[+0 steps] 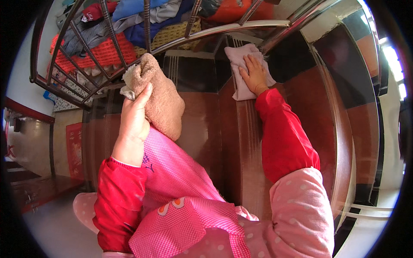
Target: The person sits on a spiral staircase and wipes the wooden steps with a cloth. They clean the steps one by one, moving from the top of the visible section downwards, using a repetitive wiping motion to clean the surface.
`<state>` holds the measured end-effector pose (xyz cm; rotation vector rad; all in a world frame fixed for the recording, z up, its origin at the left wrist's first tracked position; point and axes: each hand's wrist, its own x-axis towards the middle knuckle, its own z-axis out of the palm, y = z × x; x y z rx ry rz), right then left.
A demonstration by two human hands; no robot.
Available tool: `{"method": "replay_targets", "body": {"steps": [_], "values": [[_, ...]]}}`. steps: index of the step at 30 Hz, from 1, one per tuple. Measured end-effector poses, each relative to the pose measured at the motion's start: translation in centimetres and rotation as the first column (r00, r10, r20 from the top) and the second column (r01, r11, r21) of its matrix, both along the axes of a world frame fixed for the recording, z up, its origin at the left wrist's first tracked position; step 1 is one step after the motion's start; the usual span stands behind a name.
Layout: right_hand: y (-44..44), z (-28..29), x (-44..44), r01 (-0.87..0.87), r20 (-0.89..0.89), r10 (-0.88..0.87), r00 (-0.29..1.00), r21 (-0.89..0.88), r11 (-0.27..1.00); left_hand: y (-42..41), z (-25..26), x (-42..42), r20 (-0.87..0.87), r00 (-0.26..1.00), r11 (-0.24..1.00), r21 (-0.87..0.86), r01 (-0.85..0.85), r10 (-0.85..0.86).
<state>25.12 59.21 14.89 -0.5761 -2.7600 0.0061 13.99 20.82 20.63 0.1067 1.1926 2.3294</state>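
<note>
My left hand (135, 119) is closed around a folded brown terry cloth (164, 100), thumb on top, with a whitish cloth edge (128, 92) showing beside the fingers. The brown cloth is held up near the foot of the stair railing, above the pink checked apron (180, 164). My right hand (255, 74) lies flat, fingers spread, on a pale pink cloth (240, 64). That cloth rests on a tiled stair step (251, 119) of reddish-brown and black tiles, close to the railing's lower end.
A metal railing (193, 34) with dark twisted bars (111, 34) crosses the top left. Behind it lie heaped clothes (138, 19) and a red knitted piece (106, 51). Tiled steps with raised edges (332, 96) run along the right; a red-framed doorway (29, 111) stands at the far left.
</note>
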Motion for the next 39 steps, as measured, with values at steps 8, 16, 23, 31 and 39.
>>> {"method": "replay_targets", "body": {"steps": [8, 16, 23, 31, 39], "values": [[-8.5, 0.9, 10.4, -0.148, 0.100, 0.152, 0.983, -0.049, 0.988, -0.5, -0.3, -0.1, 0.023, 0.999, 0.999, -0.011, -0.043, 0.043], [-24.1, 4.5, 37.0, -0.281, 0.544, 0.411, 0.732, -0.309, 0.909, -0.4, -0.6, -0.4, -0.022, 1.000, 0.999, 0.046, -0.007, 0.008], [-24.2, 4.6, 39.6, -0.356, 0.371, 0.471, 0.800, -0.339, 0.871, 0.0, -0.5, 0.1, -0.008, 0.999, 0.998, 0.029, 0.050, -0.050], [-17.5, 4.1, 34.0, -0.243, 0.348, 0.340, 0.874, -0.294, 0.925, -0.2, -0.2, 0.1, 0.074, 0.994, 0.996, 0.049, 0.072, -0.076], [-7.9, 3.9, 23.9, -0.192, 0.207, 0.225, 0.952, -0.170, 0.967, -0.1, -0.5, 0.0, 0.071, 0.995, 0.997, 0.037, 0.066, -0.068]]}}
